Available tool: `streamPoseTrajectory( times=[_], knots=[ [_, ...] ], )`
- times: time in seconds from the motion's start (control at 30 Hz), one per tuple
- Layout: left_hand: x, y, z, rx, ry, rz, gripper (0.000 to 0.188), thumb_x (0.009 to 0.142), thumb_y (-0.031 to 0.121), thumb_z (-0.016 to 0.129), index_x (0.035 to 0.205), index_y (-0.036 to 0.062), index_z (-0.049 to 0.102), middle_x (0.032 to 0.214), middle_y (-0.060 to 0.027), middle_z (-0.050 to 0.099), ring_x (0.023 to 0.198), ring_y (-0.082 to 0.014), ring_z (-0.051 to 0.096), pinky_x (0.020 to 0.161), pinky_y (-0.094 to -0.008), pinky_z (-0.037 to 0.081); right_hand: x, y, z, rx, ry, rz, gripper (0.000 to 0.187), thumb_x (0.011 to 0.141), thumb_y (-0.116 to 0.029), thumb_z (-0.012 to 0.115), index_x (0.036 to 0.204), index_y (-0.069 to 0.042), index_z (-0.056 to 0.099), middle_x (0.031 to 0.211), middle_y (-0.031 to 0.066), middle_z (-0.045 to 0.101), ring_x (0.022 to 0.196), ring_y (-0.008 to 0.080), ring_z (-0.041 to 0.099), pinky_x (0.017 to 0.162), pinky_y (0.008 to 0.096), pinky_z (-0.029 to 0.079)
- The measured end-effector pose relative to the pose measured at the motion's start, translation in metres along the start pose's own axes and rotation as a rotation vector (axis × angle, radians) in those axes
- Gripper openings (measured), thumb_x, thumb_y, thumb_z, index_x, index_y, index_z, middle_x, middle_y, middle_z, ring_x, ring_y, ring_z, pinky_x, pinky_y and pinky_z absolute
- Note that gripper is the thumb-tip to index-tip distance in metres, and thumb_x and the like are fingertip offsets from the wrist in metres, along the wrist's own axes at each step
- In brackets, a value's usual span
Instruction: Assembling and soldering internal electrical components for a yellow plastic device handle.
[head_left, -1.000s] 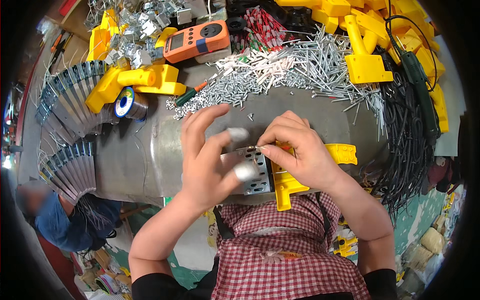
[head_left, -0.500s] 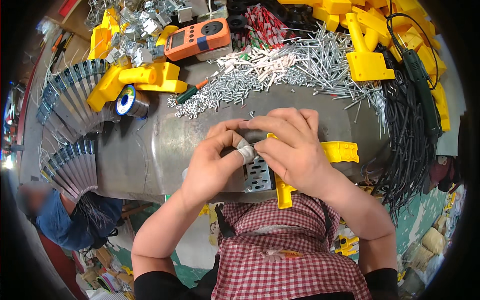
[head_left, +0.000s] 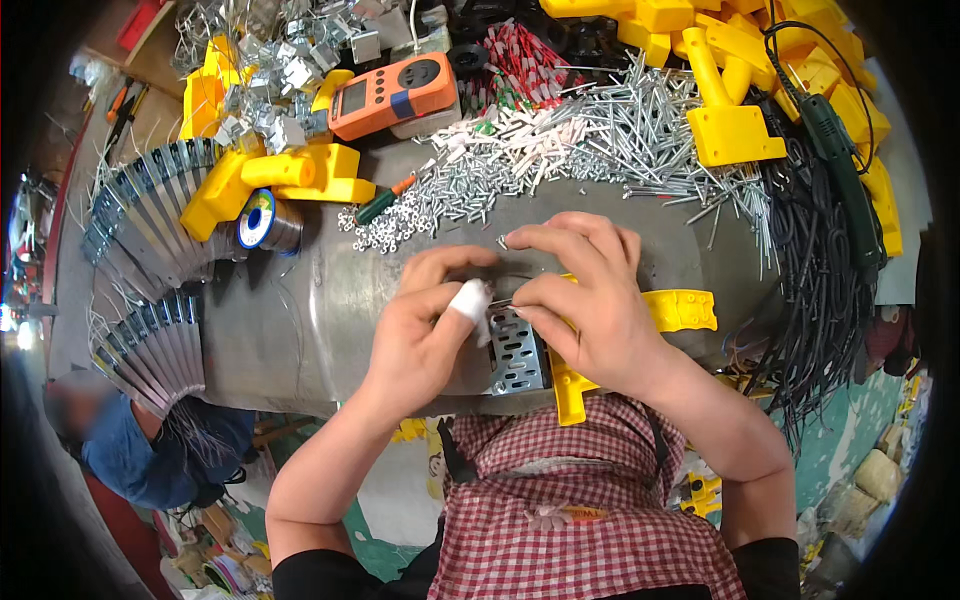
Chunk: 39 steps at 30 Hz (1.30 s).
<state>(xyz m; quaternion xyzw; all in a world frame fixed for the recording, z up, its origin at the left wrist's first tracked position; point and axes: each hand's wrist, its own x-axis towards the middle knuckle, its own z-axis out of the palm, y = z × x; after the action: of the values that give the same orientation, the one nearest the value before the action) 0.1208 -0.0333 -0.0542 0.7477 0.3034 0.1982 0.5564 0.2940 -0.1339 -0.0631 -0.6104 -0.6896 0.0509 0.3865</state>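
Observation:
Both my hands work close together over a perforated metal plate near the table's front edge. My left hand has white tape round its thumb, which presses toward the index finger; what lies in that pinch is too small to make out. At the plate's far end, the thumb and a finger of my right hand pinch together. A thin strand seems to run between the two pinches. Under my right hand lies a yellow plastic shell, partly covered by it. A small screw sits just beyond my fingertips.
Heaped screws and long bolts lie across the far side. Left are a solder spool, a green-handled screwdriver, an orange meter and fanned metal strips. Black cables hang at right. Another person sits lower left.
My fingertips have drawn a little apart, showing more of the gap between them. My left hand has shifted slightly left, and the right index finger is more lifted. The whole view has tilted slightly.

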Motion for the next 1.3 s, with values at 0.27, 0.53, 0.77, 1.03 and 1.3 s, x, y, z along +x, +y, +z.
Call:
streamPoseTrajectory(
  times=[0.27, 0.53, 0.77, 1.03, 1.3],
  knots=[
    [-0.001, 0.010, 0.004, 0.771, 0.263, 0.597, 0.011, 0.073, 0.015, 0.068, 0.082, 0.0099, 0.063, 0.118, -0.0075, 0.056, 0.113, -0.0292, 0.046, 0.103, -0.0515, 0.026, 0.004, 0.004, -0.002, 0.157, -0.044, 0.073, 0.010, 0.074, -0.016, 0.068, 0.078, -0.011, 0.060, 0.119, 0.0031, 0.055, 0.116, 0.0251, 0.043, 0.092, 0.0457, 0.029],
    [0.000, 0.010, -0.001, 0.770, 0.275, 0.553, 0.022, 0.069, 0.019, 0.074, 0.084, 0.0087, 0.062, 0.114, -0.0085, 0.055, 0.111, -0.0300, 0.049, 0.102, -0.0540, 0.027, 0.003, 0.004, 0.000, 0.233, -0.031, 0.141, 0.011, 0.073, -0.016, 0.068, 0.076, -0.011, 0.060, 0.115, 0.0027, 0.057, 0.112, 0.0254, 0.046, 0.089, 0.0439, 0.030],
    [0.048, -0.007, -0.015, 0.311, 0.167, 0.237, 0.010, 0.077, 0.006, 0.065, 0.086, 0.0040, 0.062, 0.110, -0.0108, 0.058, 0.107, -0.0287, 0.053, 0.097, -0.0413, 0.038, 0.001, 0.007, 0.000, 0.195, -0.041, 0.179, 0.010, 0.075, -0.017, 0.068, 0.078, -0.011, 0.061, 0.111, 0.0023, 0.058, 0.111, 0.0238, 0.047, 0.089, 0.0436, 0.030],
    [0.123, -0.024, -0.026, 1.018, 0.292, 0.304, 0.018, 0.073, 0.009, 0.068, 0.089, 0.0020, 0.062, 0.088, -0.0132, 0.060, 0.084, -0.0329, 0.059, 0.071, -0.0392, 0.048, 0.002, 0.003, -0.003, 0.211, -0.042, 0.176, 0.011, 0.073, -0.016, 0.072, 0.080, -0.011, 0.066, 0.105, 0.0012, 0.061, 0.104, 0.0229, 0.051, 0.089, 0.0376, 0.033],
    [0.053, -0.002, -0.023, 0.525, 0.381, 0.190, 0.019, 0.081, 0.001, 0.064, 0.099, 0.0021, 0.061, 0.090, -0.0100, 0.067, 0.076, -0.0168, 0.064, 0.067, -0.0277, 0.050, 0.001, 0.006, 0.000, 0.158, 0.000, 0.142, 0.012, 0.072, -0.016, 0.072, 0.082, -0.012, 0.069, 0.098, -0.0002, 0.062, 0.099, 0.0207, 0.053, 0.087, 0.0362, 0.033]
  ],
)
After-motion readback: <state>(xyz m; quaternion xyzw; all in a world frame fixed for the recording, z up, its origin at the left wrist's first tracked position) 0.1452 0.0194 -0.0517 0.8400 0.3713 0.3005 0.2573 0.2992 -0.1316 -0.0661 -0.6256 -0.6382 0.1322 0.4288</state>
